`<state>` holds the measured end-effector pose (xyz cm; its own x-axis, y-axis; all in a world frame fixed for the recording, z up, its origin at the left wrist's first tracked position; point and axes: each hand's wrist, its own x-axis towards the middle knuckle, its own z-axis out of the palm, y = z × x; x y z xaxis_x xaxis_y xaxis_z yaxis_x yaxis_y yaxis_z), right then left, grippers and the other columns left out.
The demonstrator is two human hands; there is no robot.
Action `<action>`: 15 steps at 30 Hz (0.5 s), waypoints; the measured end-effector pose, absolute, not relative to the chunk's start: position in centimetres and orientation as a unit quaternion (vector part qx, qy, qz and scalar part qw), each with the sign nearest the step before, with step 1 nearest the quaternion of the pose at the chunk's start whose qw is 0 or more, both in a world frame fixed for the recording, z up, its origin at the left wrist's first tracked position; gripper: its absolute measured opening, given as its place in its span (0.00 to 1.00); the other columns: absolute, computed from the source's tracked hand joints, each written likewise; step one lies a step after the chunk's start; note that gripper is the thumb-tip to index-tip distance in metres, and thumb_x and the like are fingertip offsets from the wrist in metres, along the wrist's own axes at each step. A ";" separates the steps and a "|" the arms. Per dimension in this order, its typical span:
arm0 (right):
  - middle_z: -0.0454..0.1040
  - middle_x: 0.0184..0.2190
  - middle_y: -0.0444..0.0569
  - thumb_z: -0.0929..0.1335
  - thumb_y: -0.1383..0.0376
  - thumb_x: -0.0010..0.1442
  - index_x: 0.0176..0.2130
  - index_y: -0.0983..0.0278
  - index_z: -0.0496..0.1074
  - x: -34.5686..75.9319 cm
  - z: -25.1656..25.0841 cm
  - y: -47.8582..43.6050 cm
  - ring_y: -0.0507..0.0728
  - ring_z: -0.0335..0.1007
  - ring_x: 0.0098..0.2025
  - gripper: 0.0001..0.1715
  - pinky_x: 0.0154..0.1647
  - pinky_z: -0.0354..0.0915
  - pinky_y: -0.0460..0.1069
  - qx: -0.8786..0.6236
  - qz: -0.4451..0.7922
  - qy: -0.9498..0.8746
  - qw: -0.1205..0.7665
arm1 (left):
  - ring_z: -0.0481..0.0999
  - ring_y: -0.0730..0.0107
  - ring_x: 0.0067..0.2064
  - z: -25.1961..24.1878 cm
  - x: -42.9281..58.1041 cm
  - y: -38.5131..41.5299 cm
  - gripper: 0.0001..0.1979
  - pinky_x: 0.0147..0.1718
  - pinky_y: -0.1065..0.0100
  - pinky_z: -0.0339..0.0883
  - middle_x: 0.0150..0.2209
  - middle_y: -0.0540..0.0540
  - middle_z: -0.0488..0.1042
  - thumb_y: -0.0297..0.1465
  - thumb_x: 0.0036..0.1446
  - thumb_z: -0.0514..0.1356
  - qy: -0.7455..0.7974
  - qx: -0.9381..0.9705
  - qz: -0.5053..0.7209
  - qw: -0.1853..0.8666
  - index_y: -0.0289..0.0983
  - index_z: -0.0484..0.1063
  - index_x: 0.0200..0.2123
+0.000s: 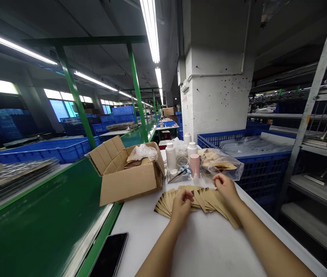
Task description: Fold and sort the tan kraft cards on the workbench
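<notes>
A fan of several flat brown paper pieces (pixel 203 198) is spread on the white table (pixel 209 246) in front of me. My left hand (pixel 181 206) rests on the left part of the fan, fingers curled and pinching at one piece. My right hand (pixel 225 186) lies on the right end of the fan with its fingers curled onto the top pieces. Just beyond the right hand lies a clear plastic bag (pixel 221 163) holding more brown pieces.
An open cardboard box (pixel 128 177) stands left of the fan. White bottles (pixel 170 156) and a pink bottle (pixel 195 164) stand behind it. A black phone (pixel 110 254) lies at the table's near left edge. A green conveyor (pixel 42 223) runs on the left; blue crates (pixel 255 161) on the right.
</notes>
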<state>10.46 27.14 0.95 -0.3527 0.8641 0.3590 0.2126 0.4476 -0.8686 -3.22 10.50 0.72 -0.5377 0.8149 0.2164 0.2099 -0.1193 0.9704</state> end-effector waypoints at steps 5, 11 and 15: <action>0.74 0.30 0.48 0.58 0.64 0.51 0.34 0.62 0.69 13.7 1.9 30.3 0.54 0.67 0.32 0.13 0.35 0.59 0.47 -0.500 0.262 -0.693 0.448 | 0.69 0.72 0.31 0.5 -1.4 9.8 0.14 0.30 0.71 0.58 0.31 0.48 0.74 0.22 0.46 0.48 0.646 0.602 0.414 0.220 0.37 0.71 0.33; 0.74 0.31 0.51 0.61 0.68 0.46 0.29 0.63 0.69 15.9 0.7 33.0 0.55 0.67 0.34 0.09 0.34 0.57 0.47 -0.540 0.230 -0.780 0.217 | 0.70 0.71 0.31 0.4 -0.5 9.6 0.16 0.30 0.71 0.58 0.32 0.49 0.76 0.26 0.53 0.48 0.633 0.657 0.324 0.249 0.40 0.71 0.41; 0.72 0.26 0.51 0.63 0.71 0.40 0.24 0.65 0.67 17.3 0.8 32.8 0.54 0.66 0.28 0.05 0.29 0.56 0.47 -0.540 0.244 -0.794 0.138 | 0.70 0.70 0.32 0.0 -0.7 9.9 0.16 0.30 0.71 0.58 0.32 0.48 0.76 0.26 0.52 0.48 0.640 0.644 0.325 0.264 0.38 0.71 0.42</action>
